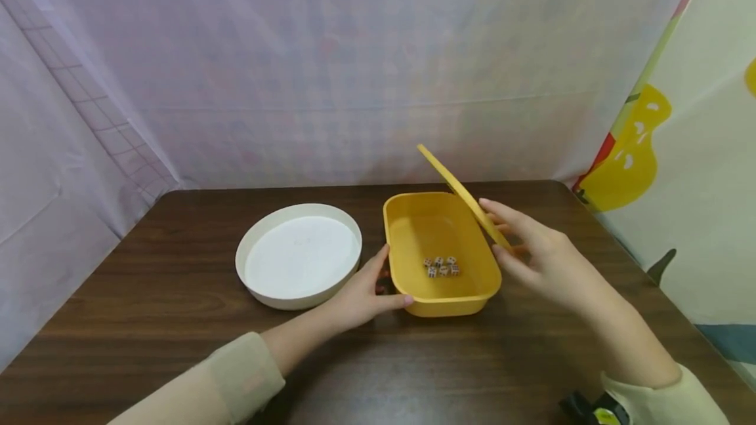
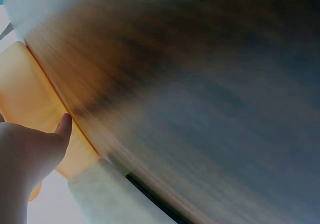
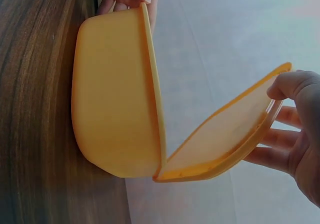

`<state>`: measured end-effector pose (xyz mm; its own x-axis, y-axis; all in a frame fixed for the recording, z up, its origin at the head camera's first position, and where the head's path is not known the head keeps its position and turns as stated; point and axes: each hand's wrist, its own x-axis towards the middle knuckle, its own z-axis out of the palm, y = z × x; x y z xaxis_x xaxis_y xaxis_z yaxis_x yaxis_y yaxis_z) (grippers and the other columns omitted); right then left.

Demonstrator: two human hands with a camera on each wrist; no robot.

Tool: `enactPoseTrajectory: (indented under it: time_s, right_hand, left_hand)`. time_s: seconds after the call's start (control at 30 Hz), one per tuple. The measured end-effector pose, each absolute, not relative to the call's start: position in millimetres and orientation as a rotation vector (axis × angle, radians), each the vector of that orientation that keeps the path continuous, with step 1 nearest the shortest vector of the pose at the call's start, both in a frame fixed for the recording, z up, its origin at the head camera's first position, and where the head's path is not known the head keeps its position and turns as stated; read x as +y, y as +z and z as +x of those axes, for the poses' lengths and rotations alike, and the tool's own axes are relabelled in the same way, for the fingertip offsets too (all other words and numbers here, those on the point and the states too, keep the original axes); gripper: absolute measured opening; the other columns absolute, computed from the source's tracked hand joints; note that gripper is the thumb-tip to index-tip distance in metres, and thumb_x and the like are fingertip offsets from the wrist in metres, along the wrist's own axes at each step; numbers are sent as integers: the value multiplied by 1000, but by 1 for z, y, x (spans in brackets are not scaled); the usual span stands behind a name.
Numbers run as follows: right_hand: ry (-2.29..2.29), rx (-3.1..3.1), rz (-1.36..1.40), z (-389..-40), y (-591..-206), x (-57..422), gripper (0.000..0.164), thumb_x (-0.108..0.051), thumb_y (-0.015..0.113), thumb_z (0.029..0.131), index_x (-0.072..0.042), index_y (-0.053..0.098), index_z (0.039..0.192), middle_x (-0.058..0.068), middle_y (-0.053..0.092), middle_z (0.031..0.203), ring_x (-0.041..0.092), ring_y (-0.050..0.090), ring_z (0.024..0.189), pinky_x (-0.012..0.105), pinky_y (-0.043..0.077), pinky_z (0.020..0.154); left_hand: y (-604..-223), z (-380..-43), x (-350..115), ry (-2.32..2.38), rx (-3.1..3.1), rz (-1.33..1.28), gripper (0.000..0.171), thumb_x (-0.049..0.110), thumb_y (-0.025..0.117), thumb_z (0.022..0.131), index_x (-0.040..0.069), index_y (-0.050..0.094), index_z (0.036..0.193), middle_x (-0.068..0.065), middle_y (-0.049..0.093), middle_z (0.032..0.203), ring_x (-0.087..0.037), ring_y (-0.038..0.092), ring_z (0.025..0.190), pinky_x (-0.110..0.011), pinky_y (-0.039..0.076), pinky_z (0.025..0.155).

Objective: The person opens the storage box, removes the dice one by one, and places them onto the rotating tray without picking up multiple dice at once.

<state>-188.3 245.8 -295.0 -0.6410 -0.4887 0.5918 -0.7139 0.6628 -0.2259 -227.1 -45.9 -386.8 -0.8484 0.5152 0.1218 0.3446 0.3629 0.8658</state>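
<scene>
A rounded rectangular yellow plastic box [image 1: 409, 228] stands upright on the table, its top uncovered. Several small pale dice with dark pips [image 1: 443, 271] lie in two rows on its floor, towards the near end. My left hand [image 1: 360, 294] grips the box's near left corner, thumb along the near side and fingers at the left wall. With thumb and fingers my right hand [image 1: 540, 251] pinches the yellow-rimmed lid [image 1: 457, 189], which slants above the box's right side. In the right wrist view the lid's panel [image 3: 235, 119] looks pale, and its lower end meets the box rim.
Left of the box, close to my left forearm, sits a round white tray [image 1: 301, 258] with a raised rim. The dark wooden table [image 1: 147, 281] ends at a pale curtain [image 1: 354, 84] behind. A dark strapped object [image 1: 596, 408] lies by my right sleeve.
</scene>
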Motion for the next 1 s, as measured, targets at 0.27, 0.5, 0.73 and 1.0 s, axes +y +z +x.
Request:
enactPoseTrajectory:
  time_s: [0.27, 0.5, 0.73, 1.0]
  right_hand:
    - [595, -2372, 896, -188, -292, 249, 85, 14, 69, 76, -15, 34, 148, 15, 56, 124, 29, 63, 94, 36, 55, 61]
    - [562, -2344, 867, -187, -289, 251, 85, 16, 68, 74, -15, 38, 147, 15, 55, 127, 26, 61, 94, 37, 55, 61]
    - [625, -2363, 845, -186, -288, 253, 86, 18, 65, 75, -15, 36, 148, 17, 51, 134, 31, 62, 95, 41, 55, 63]
    - [680, -2369, 793, -186, -287, 256, 86, 18, 64, 76, -16, 34, 149, 19, 50, 134, 40, 62, 97, 47, 54, 63]
  left_hand:
    - [-387, -227, -46, 1497, 2453, 783, 98, 30, 75, 84, 10, 11, 154, -21, 26, 151, -32, 46, 124, -40, 44, 94]
    - [-388, -228, -46, 1462, 2477, 777, 100, 33, 76, 83, 11, 10, 155, -19, 25, 152, -31, 46, 125, -37, 45, 93]
    - [-387, -228, -46, 1471, 2453, 776, 100, 34, 76, 83, 13, 9, 155, -17, 23, 153, -30, 45, 126, -37, 45, 93]
    - [-385, -227, -46, 1478, 2441, 750, 99, 33, 76, 83, 13, 11, 155, -16, 22, 154, -30, 45, 126, -38, 45, 93]
